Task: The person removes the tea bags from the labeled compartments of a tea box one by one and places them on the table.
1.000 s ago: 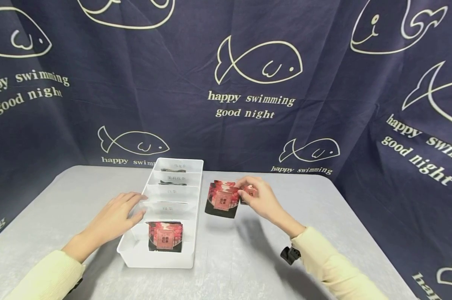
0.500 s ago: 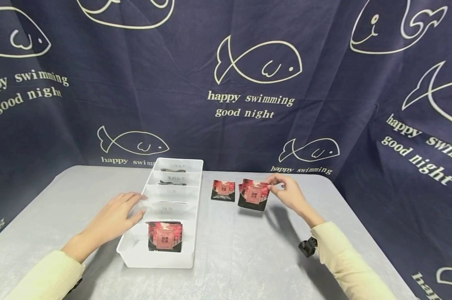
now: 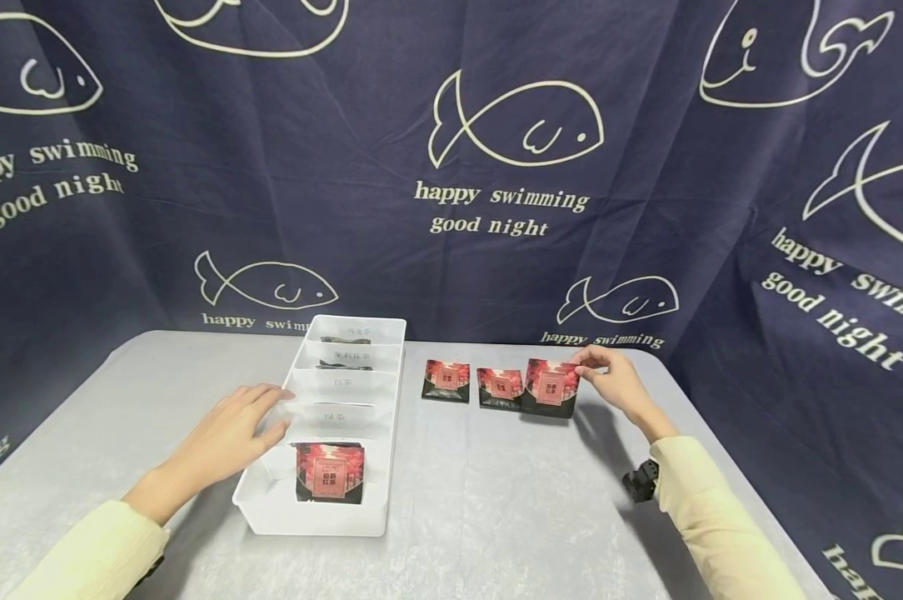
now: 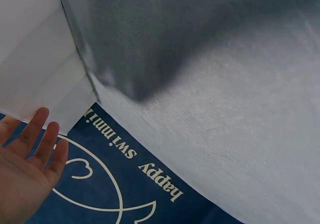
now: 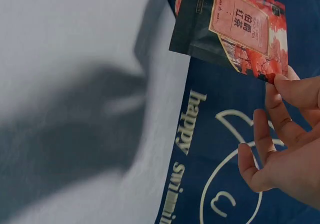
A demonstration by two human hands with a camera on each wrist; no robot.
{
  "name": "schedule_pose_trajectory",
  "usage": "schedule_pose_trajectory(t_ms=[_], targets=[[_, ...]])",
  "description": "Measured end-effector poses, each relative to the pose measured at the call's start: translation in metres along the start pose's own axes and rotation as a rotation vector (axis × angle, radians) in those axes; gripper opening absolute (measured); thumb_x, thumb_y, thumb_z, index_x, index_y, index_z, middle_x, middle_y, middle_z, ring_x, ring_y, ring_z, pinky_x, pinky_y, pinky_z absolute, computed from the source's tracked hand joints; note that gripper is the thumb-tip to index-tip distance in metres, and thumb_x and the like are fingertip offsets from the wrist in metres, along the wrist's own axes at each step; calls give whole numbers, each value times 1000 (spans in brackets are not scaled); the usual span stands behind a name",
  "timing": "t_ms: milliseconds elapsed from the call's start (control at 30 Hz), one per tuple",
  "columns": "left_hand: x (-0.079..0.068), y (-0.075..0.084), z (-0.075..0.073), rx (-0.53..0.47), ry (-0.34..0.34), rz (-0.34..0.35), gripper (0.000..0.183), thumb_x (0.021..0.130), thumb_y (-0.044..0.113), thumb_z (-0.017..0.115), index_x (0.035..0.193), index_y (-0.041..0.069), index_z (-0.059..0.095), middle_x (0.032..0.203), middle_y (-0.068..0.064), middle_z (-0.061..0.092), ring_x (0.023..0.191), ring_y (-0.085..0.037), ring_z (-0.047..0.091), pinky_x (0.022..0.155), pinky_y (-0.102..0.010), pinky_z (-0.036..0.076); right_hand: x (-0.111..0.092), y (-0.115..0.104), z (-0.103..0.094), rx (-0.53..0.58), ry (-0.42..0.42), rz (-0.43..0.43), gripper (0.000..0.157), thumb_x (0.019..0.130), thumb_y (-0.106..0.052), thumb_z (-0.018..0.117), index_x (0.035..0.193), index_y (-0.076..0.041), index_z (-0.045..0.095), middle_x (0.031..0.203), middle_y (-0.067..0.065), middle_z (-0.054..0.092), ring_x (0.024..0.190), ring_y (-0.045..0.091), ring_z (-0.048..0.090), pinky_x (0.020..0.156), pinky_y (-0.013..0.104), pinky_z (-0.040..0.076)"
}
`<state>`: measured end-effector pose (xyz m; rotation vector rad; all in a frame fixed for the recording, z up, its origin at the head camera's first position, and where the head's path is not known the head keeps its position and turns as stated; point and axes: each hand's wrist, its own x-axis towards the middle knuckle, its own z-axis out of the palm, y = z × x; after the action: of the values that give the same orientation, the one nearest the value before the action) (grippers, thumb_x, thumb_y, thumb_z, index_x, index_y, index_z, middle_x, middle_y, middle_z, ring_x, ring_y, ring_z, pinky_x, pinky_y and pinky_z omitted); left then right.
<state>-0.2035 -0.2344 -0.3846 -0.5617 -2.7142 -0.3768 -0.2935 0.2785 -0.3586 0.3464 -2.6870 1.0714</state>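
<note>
My right hand (image 3: 611, 379) pinches a red and black tea bag sachet (image 3: 551, 387) by its corner, thumb against forefinger. In the right wrist view the printed front of this sachet (image 5: 242, 23) shows, with the other fingers loosely bent below. Just left of it on the table lies a second sachet (image 3: 500, 388), and farther left a third sachet (image 3: 446, 381). My left hand (image 3: 230, 433) rests with relaxed fingers at the left rim of a white divided box (image 3: 346, 518). Another red sachet (image 3: 330, 472) stands in the box's front compartment, with more edges behind it.
The box's labelled dividers (image 3: 346, 385) run back in a row, with dark packet tops (image 3: 345, 364) showing in the rear compartments. The grey table (image 3: 466, 517) ends at a dark blue fish-print curtain (image 3: 511, 275) behind and at both sides.
My right hand has moved right. It has left two sachets lying in a row on the table and carries one at the row's right end. My left hand has stayed at the box.
</note>
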Motion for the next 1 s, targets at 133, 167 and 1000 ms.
schedule_pose_trajectory(t_ms=[133,167,1000], targets=[[0,0,0,-3,4,1,38,85,25,58,117,4,57,117,-15,59,111,-36,51,94,-53,40,1,7,-5,0,-5,8,10,82,4,57,91,2,63,96,21,65,86,29,61,82,40,44],[0,0,-1,-4,6,2,38,85,25,58,117,4,57,117,-15,59,111,-36,51,94,-53,40,1,9,-6,-1,-8,10,10,82,4,57,90,2,63,95,21,65,85,28,61,82,39,44],[0,-1,1,-1,5,4,38,86,26,57,117,4,57,117,-14,59,111,-35,51,93,-53,40,22,42,21,-118,105,101,17,80,5,54,94,3,63,81,20,65,67,13,55,64,25,42]])
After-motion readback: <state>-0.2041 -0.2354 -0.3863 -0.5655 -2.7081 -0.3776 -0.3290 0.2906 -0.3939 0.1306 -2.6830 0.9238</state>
